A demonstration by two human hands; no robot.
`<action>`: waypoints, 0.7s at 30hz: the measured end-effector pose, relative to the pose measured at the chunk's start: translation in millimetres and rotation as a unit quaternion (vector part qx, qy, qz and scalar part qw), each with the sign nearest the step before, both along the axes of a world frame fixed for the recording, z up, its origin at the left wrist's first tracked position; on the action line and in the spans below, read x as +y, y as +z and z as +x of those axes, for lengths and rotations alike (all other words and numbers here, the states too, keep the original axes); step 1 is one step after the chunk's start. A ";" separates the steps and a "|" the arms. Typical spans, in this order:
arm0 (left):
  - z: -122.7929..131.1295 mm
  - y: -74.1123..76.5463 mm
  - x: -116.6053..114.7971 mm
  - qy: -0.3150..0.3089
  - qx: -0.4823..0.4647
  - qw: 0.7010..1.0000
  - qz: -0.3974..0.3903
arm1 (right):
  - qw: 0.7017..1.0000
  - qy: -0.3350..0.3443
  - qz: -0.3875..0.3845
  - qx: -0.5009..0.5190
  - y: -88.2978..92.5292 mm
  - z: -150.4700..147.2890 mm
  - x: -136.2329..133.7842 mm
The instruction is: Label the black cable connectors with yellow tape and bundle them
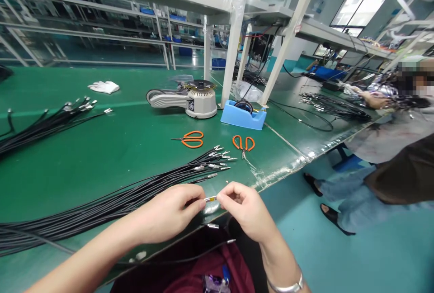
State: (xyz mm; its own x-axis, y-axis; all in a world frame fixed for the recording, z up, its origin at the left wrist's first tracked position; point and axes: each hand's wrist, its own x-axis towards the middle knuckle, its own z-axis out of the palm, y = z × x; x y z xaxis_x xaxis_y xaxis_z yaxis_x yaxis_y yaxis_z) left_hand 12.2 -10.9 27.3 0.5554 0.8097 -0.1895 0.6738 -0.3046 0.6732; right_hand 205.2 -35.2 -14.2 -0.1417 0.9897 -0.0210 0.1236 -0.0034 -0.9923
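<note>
My left hand (pixel 166 211) and my right hand (pixel 244 207) meet at the front edge of the green workbench (pixel 135 121). Their fingertips pinch a small metal terminal (pixel 210 199) wrapped with a strip of yellow tape. Whether it joins a cable is hidden by my fingers. Just beyond my left hand lies a bundle of black cables (pixel 135 196) with metal-tipped ends fanned toward the middle of the bench. Orange-handled scissors (pixel 191 139) and orange-handled snips (pixel 243 144) lie beyond those tips.
A grey automatic tape dispenser (pixel 190 101), a blue tape dispenser (pixel 243 115), white gloves (pixel 103 87) and another black cable bundle (pixel 50 123) occupy the bench. A co-worker (pixel 389 134) stands at the right beside more cables (pixel 335 107). White shelf posts rise behind.
</note>
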 end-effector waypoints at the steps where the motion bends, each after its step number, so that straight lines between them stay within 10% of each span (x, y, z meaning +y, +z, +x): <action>1: 0.7 0.0 0.4 0.001 0.002 1.000 0.004 | 1.000 0.002 0.003 0.000 -0.3 0.1 -0.1; 21: 2.8 0.7 -2.1 -0.043 0.018 0.998 -0.052 | 1.000 -0.005 -0.009 0.000 -5.5 -1.8 -8.4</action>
